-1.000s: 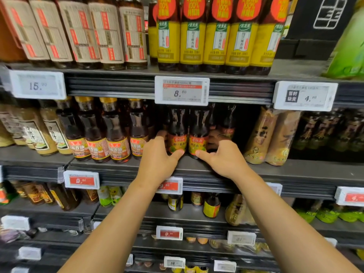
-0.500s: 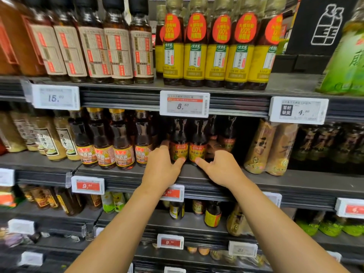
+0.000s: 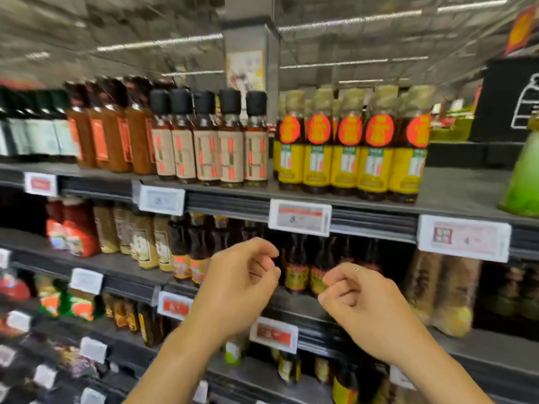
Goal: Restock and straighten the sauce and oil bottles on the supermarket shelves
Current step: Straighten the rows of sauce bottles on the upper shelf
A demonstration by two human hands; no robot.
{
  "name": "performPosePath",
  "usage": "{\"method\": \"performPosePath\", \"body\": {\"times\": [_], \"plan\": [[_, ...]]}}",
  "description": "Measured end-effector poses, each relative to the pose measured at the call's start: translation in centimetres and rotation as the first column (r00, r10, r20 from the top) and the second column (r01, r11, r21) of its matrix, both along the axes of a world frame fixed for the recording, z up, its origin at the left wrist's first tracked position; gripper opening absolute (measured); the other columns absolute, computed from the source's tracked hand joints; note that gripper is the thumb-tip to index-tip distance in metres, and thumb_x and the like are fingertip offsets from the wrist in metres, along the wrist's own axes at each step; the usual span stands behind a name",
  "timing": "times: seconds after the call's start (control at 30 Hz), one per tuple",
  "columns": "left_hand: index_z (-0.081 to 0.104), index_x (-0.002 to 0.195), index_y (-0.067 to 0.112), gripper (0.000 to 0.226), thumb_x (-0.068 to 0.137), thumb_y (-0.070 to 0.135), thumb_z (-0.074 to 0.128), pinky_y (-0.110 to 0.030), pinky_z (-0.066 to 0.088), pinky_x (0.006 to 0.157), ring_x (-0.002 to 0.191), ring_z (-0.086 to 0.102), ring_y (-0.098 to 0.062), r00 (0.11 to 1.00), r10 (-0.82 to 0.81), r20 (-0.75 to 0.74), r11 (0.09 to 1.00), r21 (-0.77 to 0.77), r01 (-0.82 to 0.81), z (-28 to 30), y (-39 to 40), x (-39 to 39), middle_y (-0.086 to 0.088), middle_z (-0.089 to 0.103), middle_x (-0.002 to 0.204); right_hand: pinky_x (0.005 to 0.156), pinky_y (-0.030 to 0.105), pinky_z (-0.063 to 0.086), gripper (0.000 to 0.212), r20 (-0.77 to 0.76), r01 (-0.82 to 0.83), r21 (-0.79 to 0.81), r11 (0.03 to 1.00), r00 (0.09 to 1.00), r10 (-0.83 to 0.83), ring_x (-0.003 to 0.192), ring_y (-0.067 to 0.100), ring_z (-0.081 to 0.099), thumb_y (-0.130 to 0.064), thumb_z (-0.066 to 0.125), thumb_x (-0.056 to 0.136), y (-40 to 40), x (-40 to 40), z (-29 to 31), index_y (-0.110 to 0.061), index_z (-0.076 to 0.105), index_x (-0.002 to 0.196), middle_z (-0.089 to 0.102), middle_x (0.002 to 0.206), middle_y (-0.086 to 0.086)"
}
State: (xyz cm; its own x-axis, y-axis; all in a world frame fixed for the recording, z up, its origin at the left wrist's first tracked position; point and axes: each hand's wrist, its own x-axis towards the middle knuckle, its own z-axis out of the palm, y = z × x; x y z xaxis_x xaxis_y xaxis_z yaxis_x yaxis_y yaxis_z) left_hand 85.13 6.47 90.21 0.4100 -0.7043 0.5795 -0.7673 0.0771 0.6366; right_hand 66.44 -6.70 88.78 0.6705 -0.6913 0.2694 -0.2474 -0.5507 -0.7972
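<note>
Two small dark sauce bottles (image 3: 297,271) with red-orange labels stand at the front of the middle shelf (image 3: 294,306), under a white price tag (image 3: 300,217). My left hand (image 3: 239,287) hovers in front of the shelf just left of them, fingers loosely curled and holding nothing. My right hand (image 3: 358,307) hovers just right of and below them, also loosely curled and holding nothing. Neither hand touches a bottle. The whole view is blurred by motion.
On the top shelf stand yellow-labelled oil bottles (image 3: 344,158) and black-capped bottles with beige labels (image 3: 207,150). A green bottle (image 3: 522,182) is at the far right. Brown pouches (image 3: 449,293) sit right of the small bottles. More dark bottles (image 3: 186,252) stand to their left.
Both hands have come off the small dark bottles and pulled back from the shelf, fingers curling in. The view has swung upward, now showing the top shelf and ceiling.
</note>
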Motion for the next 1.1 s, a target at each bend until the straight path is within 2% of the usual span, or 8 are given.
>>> {"method": "performPosePath", "body": {"times": [0.2,0.37,0.57,0.77,0.87,0.93,1.0,1.1], "plan": [[0.072,0.084,0.026,0.013,0.087,0.013,0.075,-0.02,0.047,0.059,0.066,0.064,-0.01,0.986,-0.072,0.148,0.981,-0.168,0.097,9.3,4.3,2.5,0.005,0.069,0.075,0.063,0.027,0.047,0.017,0.122,-0.207,-0.103,0.973,0.968,0.219,0.063,0.006,0.055,-0.019,0.073,0.088,5.9,2.3,9.4,-0.036,0.071,0.093,0.069,0.074,0.0],[0.073,0.084,0.027,0.007,0.086,0.02,0.074,-0.018,0.047,0.061,0.066,0.063,-0.006,0.968,-0.012,0.25,0.958,-0.275,0.083,13.6,6.9,9.8,0.01,0.069,0.074,0.069,0.037,0.054,0.01,0.12,-0.135,-0.404,0.905,0.973,0.199,0.072,0.016,0.067,-0.035,0.075,0.084,8.7,6.8,14.8,-0.029,0.071,0.091,0.073,0.08,-0.003],[0.072,0.091,0.029,0.004,0.089,0.026,0.072,-0.012,0.046,0.066,0.07,0.061,0.002,0.949,0.037,0.312,0.951,-0.301,0.062,17.5,7.5,18.2,0.013,0.069,0.078,0.074,0.037,0.058,0.014,0.089,0.072,-0.63,0.773,0.996,-0.02,0.072,0.006,0.068,-0.039,0.071,0.081,8.7,12.9,20.8,-0.026,0.072,0.087,0.073,0.077,-0.01],[0.069,0.107,0.03,0.016,0.092,0.033,0.066,-0.013,0.04,0.08,0.088,0.057,-0.002,0.845,0.012,0.534,0.958,-0.248,0.143,22.2,4.6,18.2,0.015,0.065,0.098,0.068,0.019,0.046,0.005,0.121,0.261,-0.775,0.575,0.955,-0.271,0.076,-0.009,0.06,-0.04,0.068,0.089,6.3,14.0,26.7,-0.035,0.069,0.092,0.067,0.081,-0.02],[0.064,0.122,0.029,0.03,0.095,0.041,0.06,-0.027,0.041,0.089,0.104,0.052,-0.007,0.723,0.006,0.691,0.974,-0.168,0.153,25.2,2.2,16.7,0.012,0.061,0.111,0.072,0.02,0.043,0.018,-0.012,0.19,-0.845,0.5,0.927,-0.374,0.085,0.0,0.061,-0.034,0.061,0.095,4.7,14.7,28.9,-0.035,0.067,0.111,0.069,0.101,-0.012],[0.06,0.129,0.03,0.039,0.096,0.051,0.055,-0.039,0.044,0.096,0.1,0.052,-0.013,0.663,0.004,0.749,0.994,-0.078,0.083,26.8,0.4,15.8,0.011,0.064,0.117,0.089,0.027,0.045,0.031,-0.144,0.09,-0.871,0.483,0.893,-0.426,0.107,0.013,0.062,-0.034,0.057,0.098,3.5,15.1,29.5,-0.031,0.062,0.128,0.068,0.122,-0.006],[0.06,0.129,0.029,0.047,0.095,0.061,0.052,-0.05,0.044,0.101,0.1,0.055,-0.019,0.576,-0.003,0.818,1.0,0.017,-0.02,27.9,-1.4,15.1,0.008,0.067,0.12,0.1,0.034,0.045,0.036,-0.282,-0.019,-0.864,0.503,0.846,-0.452,0.12,0.018,0.059,-0.036,0.055,0.1,2.5,15.5,29.8,-0.031,0.058,0.135,0.065,0.133,-0.005],[0.064,0.125,0.028,0.059,0.091,0.072,0.045,-0.05,0.047,0.097,0.108,0.06,-0.024,0.483,-0.055,0.874,0.989,0.115,-0.095,28.7,-3.3,14.8,0.004,0.07,0.116,0.097,0.036,0.045,0.04,-0.421,-0.131,-0.822,0.554,0.794,-0.438,0.119,0.02,0.06,-0.034,0.054,0.102,1.1,16.0,30.2,-0.032,0.054,0.141,0.064,0.136,-0.006]]}}
